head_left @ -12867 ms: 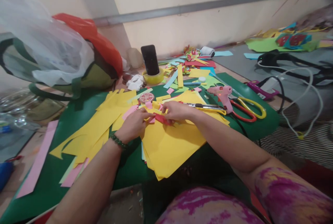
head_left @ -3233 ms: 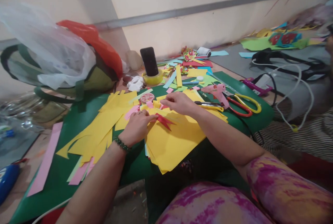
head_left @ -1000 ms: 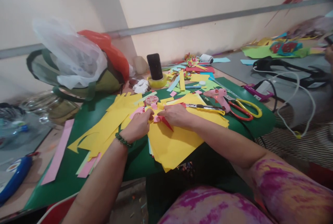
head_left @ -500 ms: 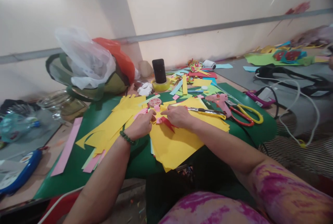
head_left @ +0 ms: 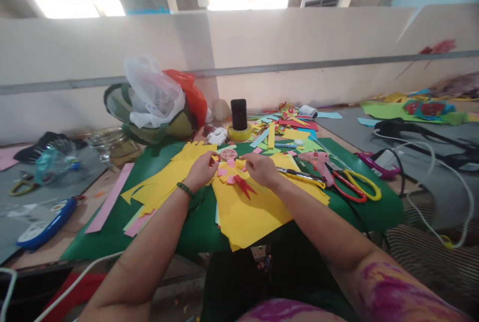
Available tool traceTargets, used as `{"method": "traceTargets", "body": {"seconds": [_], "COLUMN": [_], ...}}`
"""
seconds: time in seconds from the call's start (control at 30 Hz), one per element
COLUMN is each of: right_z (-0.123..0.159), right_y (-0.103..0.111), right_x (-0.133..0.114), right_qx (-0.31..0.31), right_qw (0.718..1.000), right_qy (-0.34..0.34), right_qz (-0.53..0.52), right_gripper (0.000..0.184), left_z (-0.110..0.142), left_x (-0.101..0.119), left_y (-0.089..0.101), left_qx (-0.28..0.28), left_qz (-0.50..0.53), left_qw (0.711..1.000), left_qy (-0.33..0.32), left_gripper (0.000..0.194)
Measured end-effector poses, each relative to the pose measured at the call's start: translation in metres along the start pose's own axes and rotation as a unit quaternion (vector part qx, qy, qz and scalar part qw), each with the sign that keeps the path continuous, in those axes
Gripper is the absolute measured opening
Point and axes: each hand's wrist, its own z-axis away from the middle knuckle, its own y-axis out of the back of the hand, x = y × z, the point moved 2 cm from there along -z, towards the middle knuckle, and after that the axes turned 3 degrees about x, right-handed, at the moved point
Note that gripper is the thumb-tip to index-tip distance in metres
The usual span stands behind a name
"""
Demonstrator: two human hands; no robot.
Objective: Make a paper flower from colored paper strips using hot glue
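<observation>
A paper rosette (head_left: 231, 165) of pink and yellow pieces with red ribbon-like tails (head_left: 244, 187) lies on a stack of yellow paper sheets (head_left: 254, 217). At its left edge is my left hand (head_left: 203, 169), fingers closed in a pinch; whatever they hold is too small to make out. My right hand (head_left: 261, 169) has its fingers curled, thumb and forefinger closed at the rosette's right rim on a yellow petal. Just behind the rosette sits a round pink patterned disc (head_left: 228, 154). A black and yellow utility knife (head_left: 302, 176) lies right of my right hand.
On the green mat (head_left: 194, 232) are a pink glue gun (head_left: 319, 163), red and yellow scissors (head_left: 352, 187) and cut yellow paper (head_left: 160, 177). A phone (head_left: 238, 114) stands in a tape roll (head_left: 239, 134). Behind, left, is a bag (head_left: 159, 130); a white cable (head_left: 430, 150) hangs right.
My hands have drawn slightly apart, and more of the rosette's pink and yellow pieces show between them. The camera view has tilted up and shifted left.
</observation>
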Motion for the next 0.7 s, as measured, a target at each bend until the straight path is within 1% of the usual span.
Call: {"method": "traceTargets", "body": {"seconds": [0.03, 0.07, 0.13, 0.2, 0.27, 0.4, 0.5, 0.57, 0.63, 0.7], "right_z": [-0.001, -0.003, -0.004, -0.004, -0.005, -0.009, -0.014, -0.017, -0.018, -0.018], "right_y": [0.002, 0.003, 0.004, 0.005, 0.005, 0.000, -0.005, -0.008, -0.009, -0.012], "right_x": [0.004, 0.007, 0.011, 0.013, 0.014, 0.019, 0.023, 0.025, 0.025, 0.024], "right_qx": [0.020, 0.031, 0.038, 0.041, 0.045, 0.032, 0.018, 0.021, 0.028, 0.030], "right_qw": [0.999, 0.998, 0.997, 0.996, 0.995, 0.991, 0.987, 0.982, 0.979, 0.976], "right_qy": [-0.024, -0.044, -0.062, -0.066, -0.077, -0.095, -0.094, -0.097, -0.098, -0.094], "right_qz": [-0.011, -0.018, -0.028, -0.042, -0.055, -0.085, -0.128, -0.158, -0.176, -0.192], "right_gripper": [0.041, 0.041, 0.039, 0.039, 0.039, 0.040, 0.040, 0.040, 0.040, 0.046], "left_z": [-0.001, -0.002, -0.002, -0.002, -0.002, -0.005, -0.006, -0.007, -0.006, -0.006], "left_x": [-0.003, -0.004, -0.006, -0.005, -0.003, 0.001, 0.000, -0.002, -0.001, 0.003], "left_y": [-0.001, -0.003, -0.008, -0.012, -0.015, -0.021, -0.025, -0.028, -0.029, -0.027], "left_qx": [0.002, -0.008, -0.042, -0.059, -0.065, -0.074, -0.048, -0.040, -0.046, -0.044], "left_qz": [-0.008, -0.012, -0.018, -0.018, -0.009, 0.050, 0.129, 0.206, 0.281, 0.320], "left_qw": [1.000, 0.999, 0.997, 0.996, 0.996, 0.994, 0.987, 0.974, 0.955, 0.944], "left_qy": [0.022, 0.040, 0.060, 0.060, 0.055, 0.062, 0.081, 0.090, 0.083, 0.064], "left_gripper": [0.034, 0.037, 0.042, 0.045, 0.051, 0.066, 0.063, 0.057, 0.047, 0.038]}}
